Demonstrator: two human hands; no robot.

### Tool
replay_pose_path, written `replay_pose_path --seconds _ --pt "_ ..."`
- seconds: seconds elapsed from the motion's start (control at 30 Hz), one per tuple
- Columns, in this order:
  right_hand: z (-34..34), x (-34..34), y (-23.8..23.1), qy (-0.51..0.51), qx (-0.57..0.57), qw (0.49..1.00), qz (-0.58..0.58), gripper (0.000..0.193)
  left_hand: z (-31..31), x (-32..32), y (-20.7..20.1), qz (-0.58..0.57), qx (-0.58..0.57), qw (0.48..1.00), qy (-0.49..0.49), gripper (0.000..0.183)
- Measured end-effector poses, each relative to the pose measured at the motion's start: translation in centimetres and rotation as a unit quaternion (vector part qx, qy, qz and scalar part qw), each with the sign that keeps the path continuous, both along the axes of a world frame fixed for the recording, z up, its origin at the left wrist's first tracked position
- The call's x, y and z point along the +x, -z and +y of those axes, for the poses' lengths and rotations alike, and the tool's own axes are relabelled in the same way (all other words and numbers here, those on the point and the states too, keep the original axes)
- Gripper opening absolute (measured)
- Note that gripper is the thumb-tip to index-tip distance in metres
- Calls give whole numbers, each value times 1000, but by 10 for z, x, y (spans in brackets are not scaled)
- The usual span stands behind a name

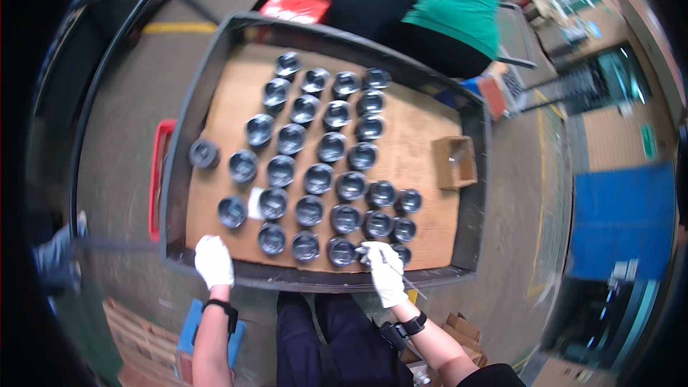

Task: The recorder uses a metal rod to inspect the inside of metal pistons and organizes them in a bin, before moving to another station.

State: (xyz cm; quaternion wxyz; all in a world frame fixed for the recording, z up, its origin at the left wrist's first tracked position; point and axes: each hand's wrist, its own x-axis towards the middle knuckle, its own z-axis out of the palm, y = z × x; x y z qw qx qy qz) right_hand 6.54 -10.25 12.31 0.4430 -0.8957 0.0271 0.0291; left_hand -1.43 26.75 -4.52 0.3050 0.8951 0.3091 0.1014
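Note:
Rows of round, shiny dark metal parts that look like pistons (317, 178) stand on brown cardboard (423, 125) inside a large dark tray (474, 172). My right hand (385, 272), in a white glove, is at the near side beside the front parts. Its fingers are closed, and a thin rod-like tool (416, 287) sticks out from under the palm. My left hand (214, 262), gloved too, is over the near left corner of the tray, close to its rim. The fingers there look loosely extended, with nothing seen in them. Blur hides fine detail.
A small open cardboard box (454, 163) sits at the tray's right side. One darker cylinder (204, 153) stands apart at the left wall, and a white piece (255, 203) lies between parts. Beyond the tray are a red bin (296, 4) and a person in green (459, 7).

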Motion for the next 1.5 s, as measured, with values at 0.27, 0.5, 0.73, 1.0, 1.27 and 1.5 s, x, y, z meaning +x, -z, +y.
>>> replay_pose_path --seconds 0.27,0.5,0.73,1.0,1.27,1.5 --pt "-262 61 25 302 207 930 25 43 -24 -68 -32 93 114 987 -65 37" --pt "-344 142 46 250 63 966 -17 34 -110 -180 -151 252 115 961 21 31" --pt "-352 144 32 322 -26 944 -63 23 -270 -149 -228 237 60 969 40 32" --pt "-362 130 51 263 -36 953 -145 21 -265 -204 -153 238 170 949 113 28" --pt "-398 164 116 97 -58 993 32 32 -273 -243 -155 268 215 938 43 24" --pt "-432 119 157 197 254 943 85 88 -289 -261 -150 241 127 947 -170 33"
